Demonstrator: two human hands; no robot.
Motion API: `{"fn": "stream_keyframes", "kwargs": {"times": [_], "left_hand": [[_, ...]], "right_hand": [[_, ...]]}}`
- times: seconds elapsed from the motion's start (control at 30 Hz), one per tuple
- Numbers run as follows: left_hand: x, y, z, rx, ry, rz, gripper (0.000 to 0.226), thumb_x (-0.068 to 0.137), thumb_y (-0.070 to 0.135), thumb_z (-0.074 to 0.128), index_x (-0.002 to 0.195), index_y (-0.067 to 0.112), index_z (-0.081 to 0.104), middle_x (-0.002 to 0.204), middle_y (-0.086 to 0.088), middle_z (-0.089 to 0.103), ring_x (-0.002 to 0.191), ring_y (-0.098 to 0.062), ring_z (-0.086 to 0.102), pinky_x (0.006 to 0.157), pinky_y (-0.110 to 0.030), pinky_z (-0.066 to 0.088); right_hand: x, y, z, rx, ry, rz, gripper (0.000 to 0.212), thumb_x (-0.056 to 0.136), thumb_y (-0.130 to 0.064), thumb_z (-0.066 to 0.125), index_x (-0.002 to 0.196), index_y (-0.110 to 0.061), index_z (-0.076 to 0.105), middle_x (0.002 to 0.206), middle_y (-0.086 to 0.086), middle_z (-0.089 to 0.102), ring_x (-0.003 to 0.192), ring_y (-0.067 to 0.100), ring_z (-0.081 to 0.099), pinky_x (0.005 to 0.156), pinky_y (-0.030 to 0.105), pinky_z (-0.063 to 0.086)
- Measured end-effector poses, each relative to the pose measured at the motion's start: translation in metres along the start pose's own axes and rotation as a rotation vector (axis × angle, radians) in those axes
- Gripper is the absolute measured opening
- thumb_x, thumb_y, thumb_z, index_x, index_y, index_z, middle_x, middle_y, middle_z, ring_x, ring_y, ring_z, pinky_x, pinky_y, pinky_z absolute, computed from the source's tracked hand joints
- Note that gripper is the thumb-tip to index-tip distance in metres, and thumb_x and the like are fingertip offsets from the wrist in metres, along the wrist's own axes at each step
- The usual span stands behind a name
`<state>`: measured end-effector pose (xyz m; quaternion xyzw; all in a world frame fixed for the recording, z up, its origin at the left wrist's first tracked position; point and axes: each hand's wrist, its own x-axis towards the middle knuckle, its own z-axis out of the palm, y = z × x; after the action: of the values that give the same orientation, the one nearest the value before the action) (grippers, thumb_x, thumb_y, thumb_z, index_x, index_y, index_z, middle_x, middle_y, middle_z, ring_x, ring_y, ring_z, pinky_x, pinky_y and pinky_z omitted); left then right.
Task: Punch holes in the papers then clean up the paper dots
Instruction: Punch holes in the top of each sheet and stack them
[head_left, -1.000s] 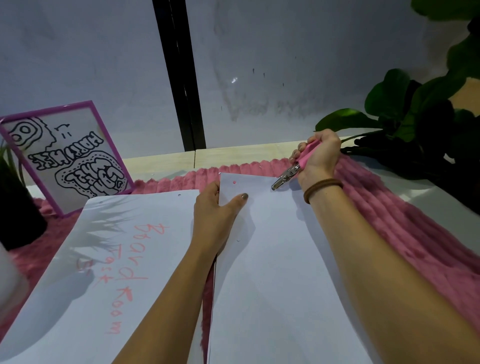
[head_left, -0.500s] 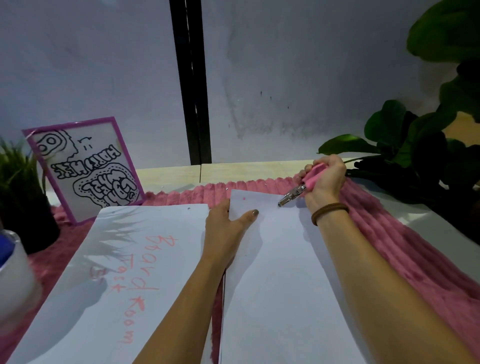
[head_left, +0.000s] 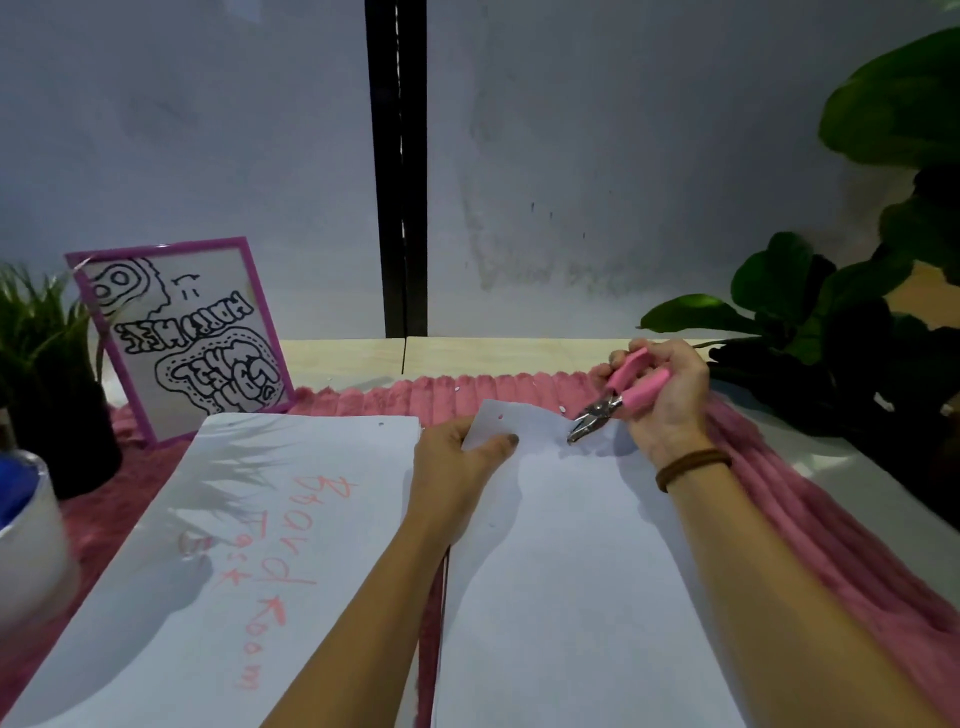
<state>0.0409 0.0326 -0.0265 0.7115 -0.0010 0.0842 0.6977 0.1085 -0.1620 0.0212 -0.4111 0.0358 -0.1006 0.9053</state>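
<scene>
The left hand (head_left: 462, 467) pinches the far left corner of the blank sheet (head_left: 571, 571), thumb on top and fingers curled beneath, so that corner stands lifted off the pink ribbed blanket (head_left: 831, 519). Two small punched holes (head_left: 501, 415) show in the sheet just beyond the thumb. To the right of that hand, the right hand (head_left: 670, 400) is wrapped round the pink handles of a plier-type hole punch (head_left: 623, 395), whose metal nose points down and left onto the sheet's far edge; I cannot tell whether the paper sits inside its mouth. A brown band (head_left: 691, 465) circles that wrist. A few white paper dots (head_left: 562, 410) lie on the blanket just beyond the sheet's far edge, between the two hands. Left of the left hand, a second sheet with red writing (head_left: 234, 545) lies flat, its right edge close beside the blank sheet's, with one hole near its far corner. Beyond both hands runs a bare strip of pale counter (head_left: 519, 353). A leafy plant (head_left: 831, 338) crowds the space right of the right hand; a purple-framed sign (head_left: 182, 332) and a white cup (head_left: 26, 530) stand far left.
</scene>
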Motion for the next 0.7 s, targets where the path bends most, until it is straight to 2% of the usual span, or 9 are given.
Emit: {"fn": "stream_keyframes", "kwargs": {"times": [0.07,0.1,0.13,0.2,0.27,0.47,0.6,0.7], "left_hand": [[0.000,0.000,0.000,-0.012,0.003,0.000,0.006,0.082,0.009,0.072,0.076,0.010,0.073,0.057,0.012,0.063,0.052,-0.003,0.056,0.050,-0.014,0.042],[-0.001,0.000,-0.001,0.001,0.010,0.011,0.013,0.083,0.008,0.072,0.070,0.012,0.071,0.054,0.013,0.062,0.050,-0.003,0.054,0.050,-0.014,0.041],[-0.002,0.002,-0.001,-0.006,0.013,0.015,0.016,0.083,0.007,0.072,0.068,0.012,0.070,0.055,0.010,0.063,0.051,-0.005,0.055,0.051,-0.016,0.043],[-0.001,0.002,-0.002,-0.035,0.005,0.017,0.008,0.083,0.008,0.072,0.075,0.005,0.073,0.068,-0.012,0.070,0.061,-0.016,0.062,0.056,-0.026,0.049],[-0.002,0.003,-0.003,-0.053,0.001,0.036,0.008,0.083,0.010,0.072,0.081,0.002,0.074,0.080,-0.023,0.069,0.065,-0.024,0.062,0.059,-0.030,0.050],[-0.003,0.006,-0.005,-0.053,0.003,0.030,0.008,0.086,0.012,0.070,0.086,0.018,0.075,0.081,-0.002,0.076,0.071,-0.018,0.070,0.060,-0.022,0.054],[-0.003,0.007,-0.004,-0.006,-0.003,0.029,0.008,0.086,0.017,0.070,0.086,0.025,0.071,0.079,0.010,0.075,0.070,-0.011,0.071,0.059,-0.019,0.054],[-0.003,0.006,-0.003,0.018,-0.017,0.039,0.009,0.087,0.019,0.070,0.084,0.028,0.069,0.074,0.017,0.073,0.069,-0.007,0.070,0.056,-0.015,0.052]], "right_hand": [[-0.003,0.001,0.003,-0.008,-0.103,-0.030,0.011,0.082,-0.011,0.041,0.078,-0.008,0.051,0.065,0.011,0.052,0.057,0.023,0.056,0.064,0.031,0.051],[-0.005,0.001,0.005,-0.004,-0.167,-0.035,0.008,0.075,-0.013,0.045,0.079,-0.009,0.050,0.067,0.011,0.051,0.059,0.023,0.055,0.064,0.031,0.050],[-0.007,-0.001,0.005,-0.001,-0.212,-0.040,0.015,0.066,-0.016,0.050,0.079,-0.009,0.049,0.069,0.011,0.051,0.059,0.023,0.054,0.063,0.030,0.049],[-0.008,-0.006,0.000,-0.020,-0.220,-0.062,0.028,0.055,-0.019,0.055,0.080,-0.009,0.048,0.070,0.011,0.050,0.059,0.021,0.053,0.061,0.029,0.046],[-0.006,-0.011,-0.007,-0.029,-0.169,-0.096,0.024,0.056,-0.014,0.052,0.080,-0.009,0.048,0.069,0.011,0.050,0.058,0.020,0.052,0.060,0.028,0.046],[0.002,-0.025,-0.024,0.036,0.030,-0.164,0.031,0.048,-0.016,0.058,0.078,-0.008,0.051,0.068,0.011,0.052,0.059,0.021,0.052,0.060,0.029,0.046],[0.002,-0.029,-0.030,0.036,0.148,-0.180,0.007,0.072,-0.014,0.047,0.076,-0.009,0.049,0.064,0.009,0.051,0.053,0.020,0.050,0.055,0.028,0.042],[0.001,-0.030,-0.032,0.091,0.209,-0.184,0.014,0.084,-0.009,0.039,0.072,-0.008,0.046,0.056,0.006,0.049,0.046,0.018,0.048,0.048,0.023,0.039]]}}
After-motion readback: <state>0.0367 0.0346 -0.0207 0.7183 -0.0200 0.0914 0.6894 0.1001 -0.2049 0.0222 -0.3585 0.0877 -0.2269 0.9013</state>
